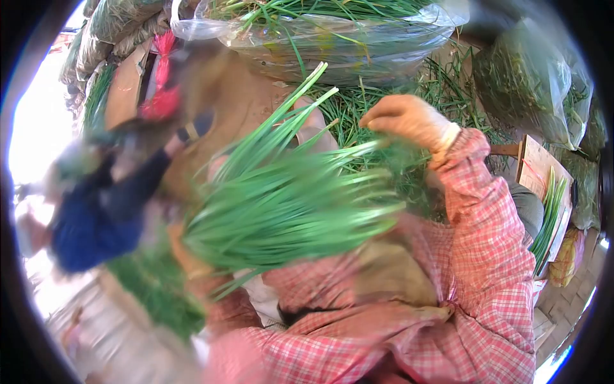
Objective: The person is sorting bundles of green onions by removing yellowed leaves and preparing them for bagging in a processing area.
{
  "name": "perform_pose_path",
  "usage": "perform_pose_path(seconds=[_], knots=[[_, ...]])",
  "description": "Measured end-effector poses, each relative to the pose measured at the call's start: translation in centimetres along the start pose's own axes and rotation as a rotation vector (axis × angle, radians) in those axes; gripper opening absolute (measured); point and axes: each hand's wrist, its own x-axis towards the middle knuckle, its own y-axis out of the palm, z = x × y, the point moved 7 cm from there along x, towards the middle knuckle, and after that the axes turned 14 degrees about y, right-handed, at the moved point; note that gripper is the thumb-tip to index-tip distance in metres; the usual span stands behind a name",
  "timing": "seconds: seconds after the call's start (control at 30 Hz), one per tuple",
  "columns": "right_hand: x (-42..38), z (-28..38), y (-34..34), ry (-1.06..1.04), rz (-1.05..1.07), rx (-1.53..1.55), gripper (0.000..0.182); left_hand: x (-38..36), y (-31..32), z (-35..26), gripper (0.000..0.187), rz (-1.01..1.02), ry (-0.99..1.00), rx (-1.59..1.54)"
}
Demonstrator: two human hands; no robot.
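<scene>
A thick bunch of long green leaves (288, 205) fans out across the middle of the view, blurred by motion. Its stems converge at the lower left, where my left hand (188, 259) in a tan glove grips them, mostly hidden under the leaves. My right hand (409, 118), also in a tan glove with a pink plaid sleeve (492, 256), is at the upper right with fingers curled at the leaf tips. Whether it pinches a leaf is unclear.
A clear plastic bag of greens (320, 32) lies at the top, another bag (531, 83) at the right. Loose greens lie on cardboard (543, 166). A blurred person in a dark blue sleeve (96, 217) is at the left, near something red (160, 102).
</scene>
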Motion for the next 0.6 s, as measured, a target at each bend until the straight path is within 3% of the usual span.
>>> perform_pose_path(seconds=[0.1,0.2,0.3,0.4,0.47,0.5,0.53,0.6], knots=[[1.7,-0.1,2.8,0.022,0.228,-0.1,0.021,0.8,-0.5,0.0,0.024,0.146,0.033,0.094],[1.7,-0.1,4.5,0.155,0.382,-0.154,0.018,1.8,-1.3,0.1,0.025,0.14,0.046,0.185],[1.4,0.0,5.1,0.1,0.466,-0.095,0.018,2.6,-2.1,-0.3,0.024,0.193,0.156,0.333],[2.1,1.3,5.7,-0.087,0.313,-0.166,0.022,2.9,-1.9,-0.5,0.025,0.248,0.175,0.292],[0.5,6.5,7.7,-0.772,-0.065,-0.523,0.026,3.3,-2.3,-0.3,0.024,0.237,0.153,0.229],[1.9,6.4,8.2,-0.371,0.119,-0.218,0.027,3.5,-2.5,-0.1,0.024,0.235,0.139,0.199],[0.6,9.2,8.3,-0.653,0.021,-0.21,0.028,3.5,-2.4,-0.1,0.024,0.245,0.155,0.22],[0.0,11.9,6.7,-0.486,0.053,0.419,0.03,3.6,-2.2,-0.1,0.024,0.258,0.186,0.259]])
